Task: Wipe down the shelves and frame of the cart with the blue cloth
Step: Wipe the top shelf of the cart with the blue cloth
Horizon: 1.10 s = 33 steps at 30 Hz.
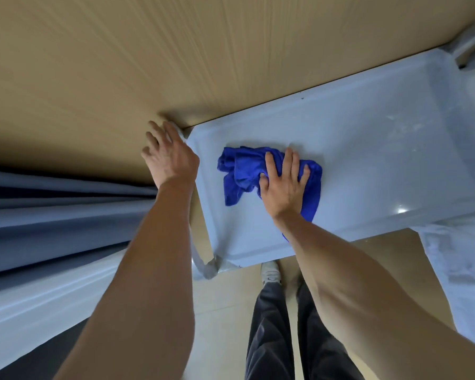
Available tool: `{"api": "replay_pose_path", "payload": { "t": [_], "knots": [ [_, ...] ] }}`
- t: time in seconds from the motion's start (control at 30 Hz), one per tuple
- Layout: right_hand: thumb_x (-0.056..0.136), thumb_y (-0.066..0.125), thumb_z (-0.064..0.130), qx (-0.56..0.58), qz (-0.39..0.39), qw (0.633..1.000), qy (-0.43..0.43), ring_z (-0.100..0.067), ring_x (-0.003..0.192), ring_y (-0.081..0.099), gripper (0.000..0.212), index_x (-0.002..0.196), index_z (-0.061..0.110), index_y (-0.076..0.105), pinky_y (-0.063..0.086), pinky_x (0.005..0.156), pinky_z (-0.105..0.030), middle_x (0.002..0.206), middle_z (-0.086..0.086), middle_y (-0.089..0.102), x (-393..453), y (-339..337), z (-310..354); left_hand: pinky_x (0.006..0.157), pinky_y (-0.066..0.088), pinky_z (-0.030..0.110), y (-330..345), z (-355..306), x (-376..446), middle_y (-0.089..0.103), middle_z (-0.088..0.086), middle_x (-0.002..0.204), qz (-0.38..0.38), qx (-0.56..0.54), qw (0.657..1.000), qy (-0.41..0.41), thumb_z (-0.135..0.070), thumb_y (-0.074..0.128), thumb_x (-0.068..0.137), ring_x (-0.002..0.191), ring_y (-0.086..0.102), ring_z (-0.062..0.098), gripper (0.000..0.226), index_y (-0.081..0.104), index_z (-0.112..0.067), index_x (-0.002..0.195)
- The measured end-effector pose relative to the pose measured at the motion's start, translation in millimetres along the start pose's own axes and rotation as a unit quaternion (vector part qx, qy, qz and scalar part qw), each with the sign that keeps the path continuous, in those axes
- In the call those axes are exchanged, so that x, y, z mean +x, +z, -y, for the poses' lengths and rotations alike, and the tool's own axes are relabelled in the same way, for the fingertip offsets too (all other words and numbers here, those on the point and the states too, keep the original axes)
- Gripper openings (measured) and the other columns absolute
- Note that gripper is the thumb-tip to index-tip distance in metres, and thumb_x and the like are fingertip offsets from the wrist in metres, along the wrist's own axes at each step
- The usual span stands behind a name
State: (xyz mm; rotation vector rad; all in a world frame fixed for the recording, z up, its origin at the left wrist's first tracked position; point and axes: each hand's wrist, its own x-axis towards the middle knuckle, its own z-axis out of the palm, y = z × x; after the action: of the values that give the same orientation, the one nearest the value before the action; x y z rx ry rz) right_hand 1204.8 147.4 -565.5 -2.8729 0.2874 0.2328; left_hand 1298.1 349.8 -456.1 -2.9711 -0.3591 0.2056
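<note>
Blue cloth lies crumpled on the top shelf of the pale cart, directly under the right hand. This hand presses flat on it, with fingers spread and nearly straight. To the left, the left hand rests on the far corner of the shelf, fingers loosely bent over the frame post; a firm grip I cannot tell. Below both hands, 1 white shoe stands on the floor.

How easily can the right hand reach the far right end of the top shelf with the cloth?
Probably yes. The right hand presses the blue cloth flat, and the top shelf lies bare towards that end.
</note>
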Motion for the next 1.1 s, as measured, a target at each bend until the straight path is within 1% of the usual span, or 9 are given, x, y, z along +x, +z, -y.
{"api": "replay_pose_path", "payload": {
  "t": [0.13, 0.27, 0.37, 0.43, 0.5, 0.6, 0.67, 0.87, 1.1],
  "knots": [
    [0.100, 0.031, 0.041, 0.008, -0.012, 1.000, -0.006, -0.033, 0.148, 0.018, 0.055, 0.154, 0.028, 0.028, 0.011, 0.118, -0.055, 0.160, -0.017, 0.023, -66, 7, -3, 0.107, 0.028, 0.051, 0, 2, -3, 0.022, 0.026, 0.154, -0.023, 0.079, 0.994, 0.067, -0.017, 0.045, 0.086, 0.140, 0.025, 0.040, 0.062, 0.030, -0.001, 0.144],
    [0.100, 0.035, 0.041, 0.000, 0.004, 1.000, -0.011, -0.033, 0.146, 0.026, 0.055, 0.153, 0.029, 0.030, 0.021, 0.116, -0.056, 0.159, -0.018, 0.025, -126, 9, -17, 0.115, 0.017, 0.048, 7, -20, -12, 0.012, 0.026, 0.158, 0.044, 0.215, 0.969, 0.111, -0.026, 0.044, 0.091, 0.146, 0.009, 0.040, 0.051, 0.047, -0.004, 0.137],
    [0.098, 0.037, 0.041, 0.008, -0.014, 1.000, -0.014, -0.030, 0.144, 0.032, 0.052, 0.149, 0.032, 0.039, 0.026, 0.112, -0.053, 0.157, -0.017, 0.030, -102, 6, -37, 0.112, 0.023, 0.049, 18, -70, -27, -0.002, 0.027, 0.158, 0.157, 0.146, 0.975, 0.067, -0.026, 0.049, 0.094, 0.146, 0.005, 0.042, 0.061, 0.029, -0.013, 0.150],
    [0.099, 0.034, 0.042, 0.027, -0.031, 0.998, 0.055, -0.029, 0.146, 0.028, 0.051, 0.149, 0.034, 0.038, 0.025, 0.112, -0.052, 0.159, -0.016, 0.027, -72, 1, -48, 0.111, 0.024, 0.055, 26, -107, -35, -0.008, 0.030, 0.156, 0.245, 0.102, 0.961, 0.072, -0.025, 0.052, 0.095, 0.145, 0.006, 0.045, 0.078, 0.003, -0.019, 0.156],
    [0.100, 0.032, 0.043, 0.033, -0.059, 0.991, 0.112, -0.029, 0.148, 0.025, 0.050, 0.150, 0.034, 0.036, 0.026, 0.113, -0.053, 0.160, -0.016, 0.025, -35, -3, -64, 0.110, 0.026, 0.057, 29, -140, -33, -0.006, 0.032, 0.155, 0.284, 0.062, 0.955, 0.062, -0.028, 0.058, 0.092, 0.144, 0.010, 0.047, 0.089, -0.006, -0.022, 0.155],
    [0.101, 0.034, 0.041, 0.027, -0.098, 0.988, 0.120, -0.030, 0.147, 0.026, 0.048, 0.149, 0.034, 0.037, 0.026, 0.112, -0.055, 0.159, -0.018, 0.026, 26, -12, -94, 0.105, 0.033, 0.053, 33, -177, -23, -0.003, 0.036, 0.152, 0.288, -0.045, 0.957, 0.003, -0.033, 0.067, 0.084, 0.140, 0.015, 0.046, 0.100, -0.004, -0.028, 0.154],
    [0.101, 0.034, 0.040, 0.028, -0.111, 0.985, 0.126, -0.031, 0.147, 0.025, 0.049, 0.149, 0.033, 0.037, 0.025, 0.111, -0.056, 0.159, -0.018, 0.025, 71, -19, -108, 0.105, 0.034, 0.053, 39, -192, -20, -0.018, 0.035, 0.151, 0.302, -0.123, 0.945, -0.039, -0.046, 0.072, 0.079, 0.144, -0.003, 0.047, 0.110, -0.008, -0.030, 0.153],
    [0.099, 0.027, 0.039, 0.061, -0.114, 0.971, 0.201, -0.031, 0.150, 0.012, 0.054, 0.153, 0.036, 0.026, 0.015, 0.115, -0.055, 0.162, -0.016, 0.015, 182, -42, -121, 0.108, 0.034, 0.050, 53, -196, -25, -0.032, 0.034, 0.147, 0.292, -0.151, 0.944, -0.030, -0.063, 0.076, 0.068, 0.143, -0.019, 0.048, 0.129, -0.017, -0.031, 0.151],
    [0.098, 0.042, 0.034, 0.056, -0.156, 0.969, 0.185, -0.033, 0.143, 0.033, 0.044, 0.139, 0.023, 0.052, 0.029, 0.110, -0.056, 0.153, -0.018, 0.039, 78, -26, -131, 0.107, 0.034, 0.054, 45, -198, -25, -0.024, 0.041, 0.147, 0.304, -0.086, 0.948, -0.018, -0.068, 0.072, 0.070, 0.141, -0.012, 0.055, 0.130, -0.018, -0.022, 0.152]
  ]
}}
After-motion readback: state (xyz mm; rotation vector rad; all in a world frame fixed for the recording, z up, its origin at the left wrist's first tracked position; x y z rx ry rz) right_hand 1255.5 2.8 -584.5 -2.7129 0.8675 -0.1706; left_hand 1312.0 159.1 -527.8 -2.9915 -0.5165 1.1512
